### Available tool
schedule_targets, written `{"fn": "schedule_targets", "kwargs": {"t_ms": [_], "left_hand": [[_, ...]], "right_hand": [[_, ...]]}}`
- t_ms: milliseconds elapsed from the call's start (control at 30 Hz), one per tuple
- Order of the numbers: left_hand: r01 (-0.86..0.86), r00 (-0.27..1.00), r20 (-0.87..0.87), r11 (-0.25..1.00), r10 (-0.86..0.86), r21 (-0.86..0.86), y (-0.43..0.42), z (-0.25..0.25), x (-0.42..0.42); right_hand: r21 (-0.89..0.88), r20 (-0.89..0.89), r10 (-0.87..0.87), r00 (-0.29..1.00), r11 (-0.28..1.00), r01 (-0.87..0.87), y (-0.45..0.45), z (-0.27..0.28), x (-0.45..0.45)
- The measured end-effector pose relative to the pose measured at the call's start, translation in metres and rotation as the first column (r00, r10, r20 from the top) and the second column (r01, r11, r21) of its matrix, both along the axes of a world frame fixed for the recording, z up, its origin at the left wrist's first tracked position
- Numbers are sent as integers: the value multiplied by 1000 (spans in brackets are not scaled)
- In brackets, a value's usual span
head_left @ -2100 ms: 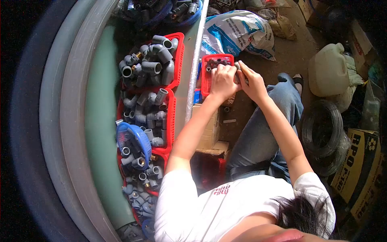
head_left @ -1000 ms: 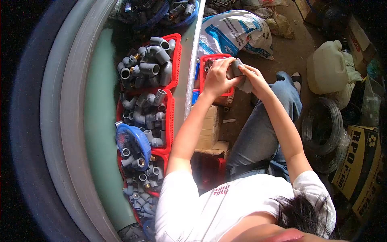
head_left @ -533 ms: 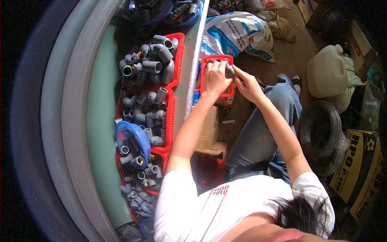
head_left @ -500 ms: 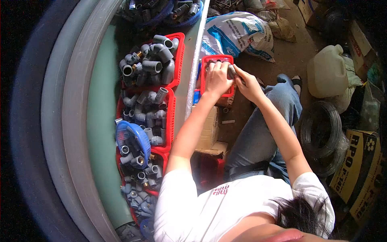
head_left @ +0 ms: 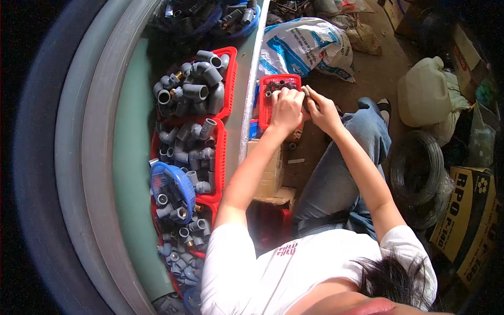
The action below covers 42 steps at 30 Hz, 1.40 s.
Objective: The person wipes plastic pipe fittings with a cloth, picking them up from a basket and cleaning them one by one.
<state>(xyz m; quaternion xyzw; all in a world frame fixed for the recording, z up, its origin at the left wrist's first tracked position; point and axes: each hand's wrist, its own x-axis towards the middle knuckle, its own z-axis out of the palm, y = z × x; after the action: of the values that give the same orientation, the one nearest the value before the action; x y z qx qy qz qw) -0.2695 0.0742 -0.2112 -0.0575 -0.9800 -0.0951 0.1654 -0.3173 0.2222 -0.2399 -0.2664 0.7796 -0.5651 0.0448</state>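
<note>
A small red basket point(head_left: 265, 111) with several small dark fittings point(head_left: 274, 87) in it sits ahead of me. Over its near right part, my left hand point(head_left: 287, 109) is curled with the fingers bent down. My right hand point(head_left: 324, 113) is just right of the basket's rim, its thumb and fingers closed around a small greyish piece point(head_left: 306, 100). That piece lies between my two hands, and its exact kind is hidden by the fingers. Whether the left fingertips grip anything is hidden too.
On the left, red baskets point(head_left: 229, 86) hold grey pipe fittings point(head_left: 198, 92), with a blue basket point(head_left: 184, 181) on top. Beyond lies a white-and-blue sack point(head_left: 294, 44). To the right are a plastic jug point(head_left: 422, 94), a wire coil point(head_left: 415, 168) and a cardboard box point(head_left: 457, 215).
My left hand has shifted slightly down and back, showing more of the fittings in the small basket. The right hand stays near the same spot, around the greyish piece.
</note>
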Motion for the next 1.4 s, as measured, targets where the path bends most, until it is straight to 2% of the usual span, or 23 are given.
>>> {"fn": "schedule_targets", "kwargs": {"t_ms": [67, 133, 200, 233, 267, 300, 333, 400, 467, 533, 600, 733, 767, 867, 900, 1000, 1033, 1067, 1133, 1233, 1333, 1400], "left_hand": [[-55, 998, 2, 992, 56, 118, -2, 14, 0], [-193, 981, 32, 973, 190, 129, -11, 18, -1], [-184, 983, 26, 972, 182, 148, -14, 18, 0], [-151, 988, 8, 981, 151, 122, -11, 18, 2], [-118, 993, -9, 988, 119, 98, -4, 18, 4], [-79, 997, 0, 996, 79, 49, 1, 15, 4], [-28, 999, 33, 994, 25, 110, 6, 13, 7], [-31, 997, 71, 997, 26, 71, 3, 12, 4], [-152, 988, 59, 980, 145, 128, -5, 15, 0], [-231, 973, 51, 965, 227, 123, -12, 22, 1], [-203, 979, 18, 975, 202, 88, -11, 18, 2], [19, 1000, -9, 986, -18, 165, 4, 11, 3], [13, 1000, -20, 988, -11, 152, 3, 10, 2], [-38, 999, 20, 984, 35, 171, 0, 14, 1], [-60, 998, 45, 981, 53, 186, -2, 16, 2], [-36, 998, 61, 955, 19, 295, -1, 19, 0], [-57, 998, 49, 930, 42, 363, -1, 17, -2], [-36, 999, 45, 922, 20, 387, -3, 17, -4], [3, 999, 34, 902, -20, 432, -7, 19, -6], [-14, 998, 63, 859, -21, 512, -9, 23, -5], [-83, 995, 97, 859, 38, 506, -14, 16, -7], [-120, 992, 86, 885, 91, 450, -17, 13, -7]], "right_hand": [[-1, 105, 9, 994, 1000, -9, 1, 12, 2], [-34, 70, 32, 997, 999, -30, -4, 5, 4], [-73, 30, 53, 998, 996, -51, -8, 1, 7], [-21, 80, 41, 996, 999, -39, -7, 4, 6], [-21, 39, 20, 999, 1000, -19, -8, -1, 3], [-23, -2, -3, 1000, 1000, 3, -9, -4, 0], [-24, -44, -28, 999, 999, 27, -8, -8, -3], [-14, -7, -8, 1000, 1000, 8, -6, -9, -3], [-64, 10, 36, 999, 997, -35, -9, -3, 1], [-30, 34, 67, 997, 997, -66, -11, -7, 3], [-36, 13, 84, 996, 996, -84, -12, -9, 3], [-10, 141, 8, 990, 1000, -7, -8, -6, -10], [43, 187, 25, 982, 999, -33, -7, -5, -13], [-135, 146, 70, 987, 990, -50, -12, -18, -13], [-150, 301, 94, 949, 987, -50, -12, -14, -14], [-384, 631, 194, 751, 919, 85, -7, -3, -16], [-461, 652, 262, 711, 882, 98, -5, 0, -20], [-557, 692, 382, 613, 822, 116, -1, 3, -22], [-577, 739, 443, 508, 805, 136, 5, 5, -28], [-580, 713, 386, 585, 794, 183, 3, 6, -23], [-455, 393, 137, 909, 888, 63, -6, -2, -17], [-171, 164, 48, 985, 985, -19, -1, 4, -10]]}}
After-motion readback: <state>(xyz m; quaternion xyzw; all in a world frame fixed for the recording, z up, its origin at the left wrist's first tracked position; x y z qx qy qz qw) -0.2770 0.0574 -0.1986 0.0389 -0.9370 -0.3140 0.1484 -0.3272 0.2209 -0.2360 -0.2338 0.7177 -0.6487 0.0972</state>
